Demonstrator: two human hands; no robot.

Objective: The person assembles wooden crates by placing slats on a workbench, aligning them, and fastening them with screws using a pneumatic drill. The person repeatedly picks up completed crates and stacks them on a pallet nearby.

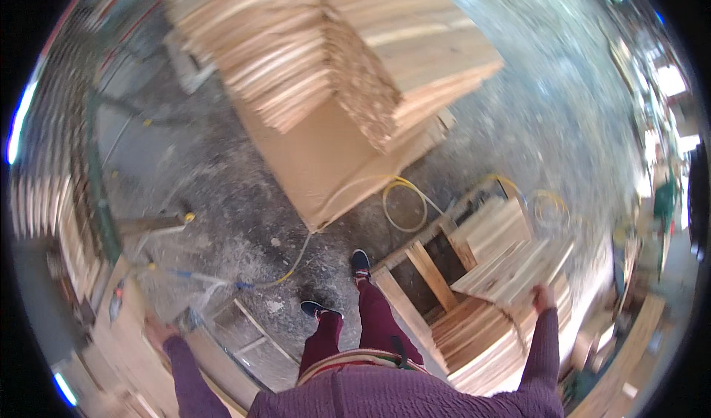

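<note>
My right hand (543, 298) is closed on the edge of a pale wooden panel (515, 268). The panel lies slanted over a stack of similar panels (474, 344) at my right. Low on the left, my left hand (157, 332) is by a long light-brown board or bench top (122, 329). Motion blurs its fingers, so whether it touches the board cannot be made out. Close to that hand, a small tool with an orange part (116, 299) rests on the bench, its kind too blurred to tell.
Ahead stands a tall pile of wooden panels (415, 40) on a brown sheet-covered base (318, 159). A wooden frame (429, 273) is beside my right leg. Yellow and white hose (404, 203) loops across the grey floor. Panels stand along the left wall (44, 203).
</note>
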